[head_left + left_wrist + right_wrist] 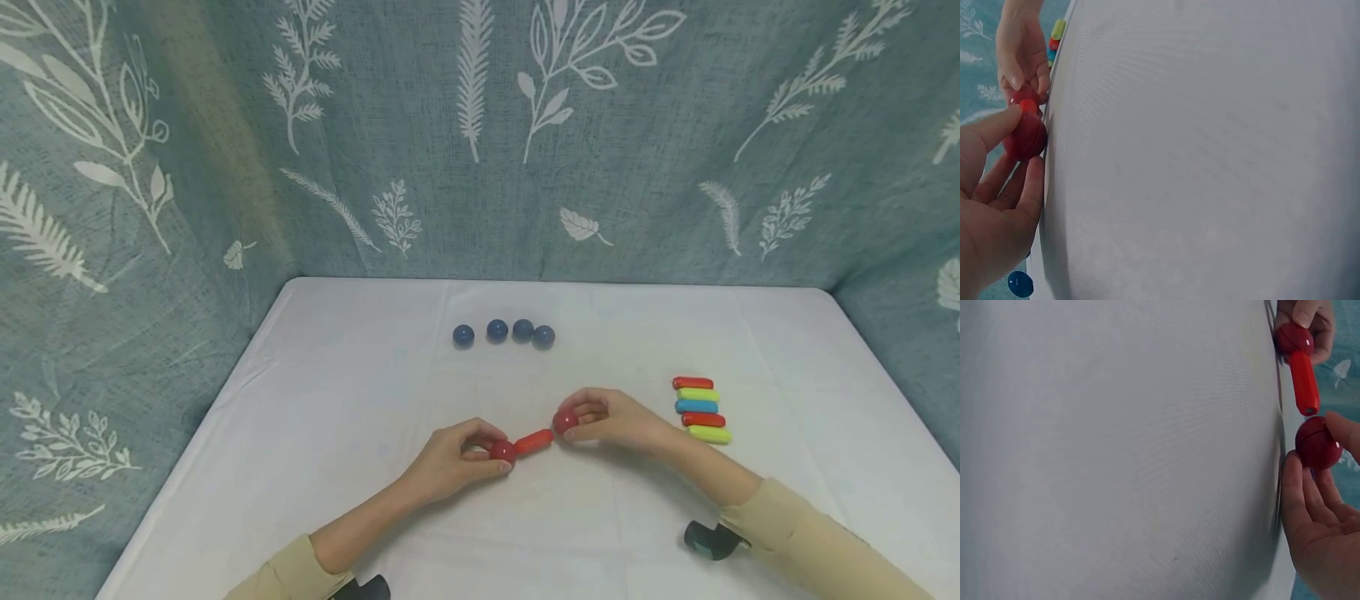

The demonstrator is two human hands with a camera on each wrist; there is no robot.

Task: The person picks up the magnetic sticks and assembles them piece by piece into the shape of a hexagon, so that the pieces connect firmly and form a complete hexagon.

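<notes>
My left hand pinches a dark red ball between thumb and fingers, low over the white table. One end of a bright red rod meets that ball, and the rod points toward my right hand. A second red ball sits between the thumb and fingertips of the right hand. The right wrist view shows a narrow gap between this ball and the rod's free end, which has a small hole. In the left wrist view, the left hand's red ball partly hides the rod.
Several dark blue balls lie in a loose row toward the back of the table. To the right, several short rods in red, yellow-green and blue lie side by side, near the right forearm. A patterned green-blue cloth hangs behind.
</notes>
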